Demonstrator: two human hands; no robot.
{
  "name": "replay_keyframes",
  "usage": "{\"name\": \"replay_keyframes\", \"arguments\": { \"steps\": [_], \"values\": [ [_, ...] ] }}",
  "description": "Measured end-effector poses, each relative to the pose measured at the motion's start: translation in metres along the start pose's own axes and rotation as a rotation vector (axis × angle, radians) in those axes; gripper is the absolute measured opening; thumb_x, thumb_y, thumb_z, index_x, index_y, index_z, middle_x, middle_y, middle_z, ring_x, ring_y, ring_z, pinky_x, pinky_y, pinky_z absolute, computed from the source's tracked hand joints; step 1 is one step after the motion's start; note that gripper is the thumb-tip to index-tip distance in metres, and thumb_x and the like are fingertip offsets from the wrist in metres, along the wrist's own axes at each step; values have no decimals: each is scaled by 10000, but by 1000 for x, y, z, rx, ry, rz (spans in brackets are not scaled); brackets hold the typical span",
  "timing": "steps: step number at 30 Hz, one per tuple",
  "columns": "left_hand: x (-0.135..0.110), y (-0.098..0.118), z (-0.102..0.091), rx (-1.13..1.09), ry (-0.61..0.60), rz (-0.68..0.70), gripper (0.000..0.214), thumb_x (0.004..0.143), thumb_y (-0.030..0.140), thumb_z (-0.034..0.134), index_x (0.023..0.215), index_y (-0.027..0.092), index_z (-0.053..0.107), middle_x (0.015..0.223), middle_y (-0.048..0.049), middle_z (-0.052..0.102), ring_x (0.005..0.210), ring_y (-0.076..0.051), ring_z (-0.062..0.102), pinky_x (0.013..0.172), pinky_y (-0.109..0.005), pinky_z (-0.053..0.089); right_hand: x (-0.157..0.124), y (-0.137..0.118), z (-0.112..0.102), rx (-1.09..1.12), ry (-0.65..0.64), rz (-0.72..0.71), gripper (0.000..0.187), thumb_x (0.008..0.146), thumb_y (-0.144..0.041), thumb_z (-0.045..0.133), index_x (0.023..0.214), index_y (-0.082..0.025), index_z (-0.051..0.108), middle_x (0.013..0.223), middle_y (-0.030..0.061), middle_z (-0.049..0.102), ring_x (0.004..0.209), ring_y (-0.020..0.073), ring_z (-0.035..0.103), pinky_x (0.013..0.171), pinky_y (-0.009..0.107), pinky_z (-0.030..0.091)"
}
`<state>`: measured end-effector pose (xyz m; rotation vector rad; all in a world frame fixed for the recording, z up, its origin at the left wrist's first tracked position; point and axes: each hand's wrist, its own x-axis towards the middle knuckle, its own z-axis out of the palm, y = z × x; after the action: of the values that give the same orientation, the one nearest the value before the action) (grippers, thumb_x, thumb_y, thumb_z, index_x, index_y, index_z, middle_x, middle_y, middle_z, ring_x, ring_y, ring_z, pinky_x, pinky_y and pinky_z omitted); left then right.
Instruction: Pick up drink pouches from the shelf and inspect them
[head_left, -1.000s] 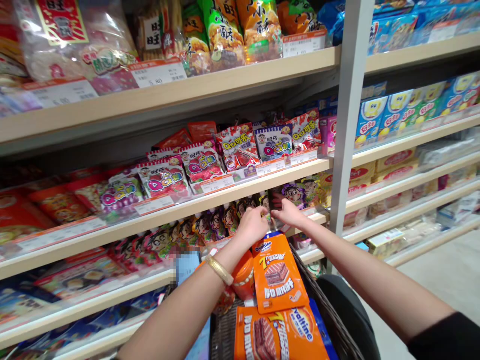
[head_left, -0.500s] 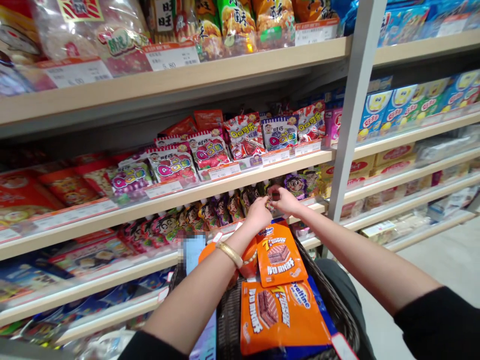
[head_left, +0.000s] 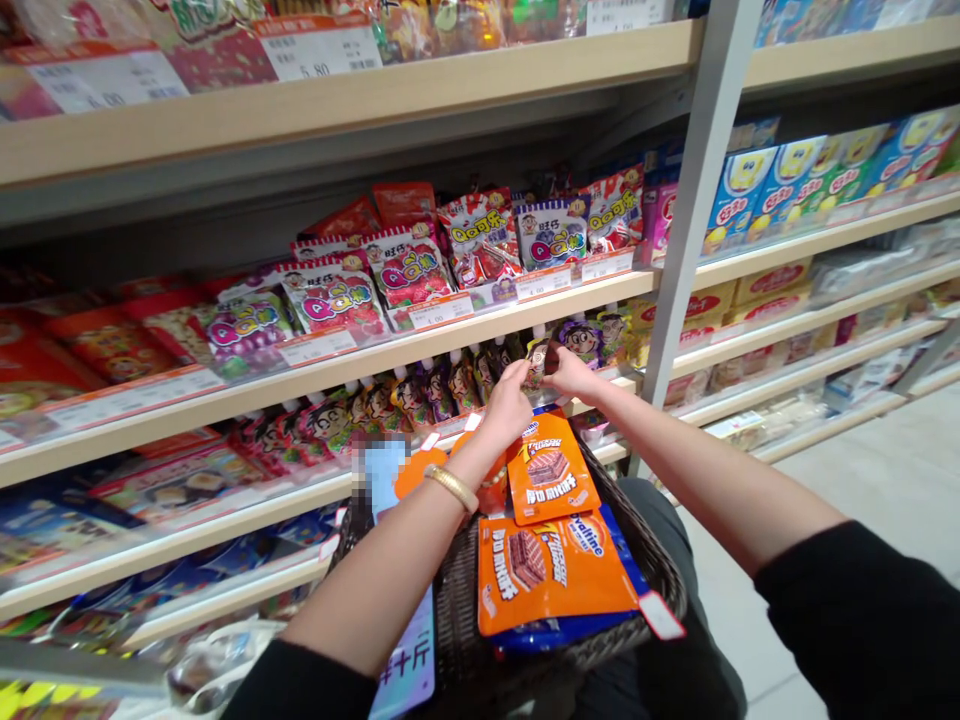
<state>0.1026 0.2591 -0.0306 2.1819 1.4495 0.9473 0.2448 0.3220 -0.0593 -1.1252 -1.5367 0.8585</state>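
A small jelly pouch with a white spout [head_left: 538, 364] is upright between my hands at the front of a lower shelf. My left hand [head_left: 511, 402] pinches its left side, and my right hand [head_left: 571, 374] has its fingers closed on the right side. My fingers cover part of the print. Behind and beside it, more spouted pouches [head_left: 411, 398] stand in a row. Below my wrists is a dark wicker basket [head_left: 456, 600], in which lie two orange Ovaltine wafer packs [head_left: 553, 468] and a round orange item [head_left: 421, 474], partly hidden by my left forearm.
QQ gummy bags [head_left: 411, 268] fill the shelf just above my hands. A grey upright post [head_left: 688, 200] stands to the right, with boxed snacks [head_left: 742, 190] beyond it. The wooden shelf edge [head_left: 480, 335] overhangs the pouches. A bluish printed sheet or bag [head_left: 405, 650] lies along the basket's left side.
The view has tilted down, so the shelves sit higher in the picture. The pouch between my hands now shows more of its front and spout. Both hands remain together at it.
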Motion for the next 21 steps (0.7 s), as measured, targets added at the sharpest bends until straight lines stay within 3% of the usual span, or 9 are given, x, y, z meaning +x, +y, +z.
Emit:
{"name": "replay_keyframes", "arguments": {
  "steps": [6, 10, 16, 21],
  "values": [
    [-23, 5, -16, -31, 16, 261, 639, 733, -56, 309, 1300, 153, 518, 1384, -77, 500, 1311, -167, 431, 1156, -353, 299, -20, -20, -8, 64, -50, -63, 225, 581, -93, 709, 774, -152, 608, 784, 34, 712, 733, 172, 664, 723, 316, 558],
    [-42, 10, -27, -63, 55, 357, 607, 767, -26, 305, 1297, 177, 520, 1352, -77, 519, 1285, -176, 453, 1138, -383, 331, -40, -35, -9, 101, -57, -120, 226, 581, -186, 750, 765, -152, 623, 767, 41, 717, 735, 187, 667, 770, 349, 548],
    [-71, 25, -56, -112, 182, 410, 532, 820, 22, 319, 1280, 185, 532, 1363, -80, 501, 1288, -174, 450, 1133, -352, 328, -67, -67, 6, 168, -90, -214, 233, 652, -264, 720, 848, -170, 636, 865, 65, 734, 848, 215, 679, 814, 360, 538],
    [-90, 32, -86, -227, 347, 336, 496, 860, 101, 373, 1319, 243, 495, 1369, -56, 491, 1282, -171, 455, 1125, -348, 331, -77, -103, 36, 303, -102, -264, 330, 676, -254, 696, 970, -186, 564, 1072, 72, 701, 1027, 198, 643, 946, 359, 487]
  ]
}}
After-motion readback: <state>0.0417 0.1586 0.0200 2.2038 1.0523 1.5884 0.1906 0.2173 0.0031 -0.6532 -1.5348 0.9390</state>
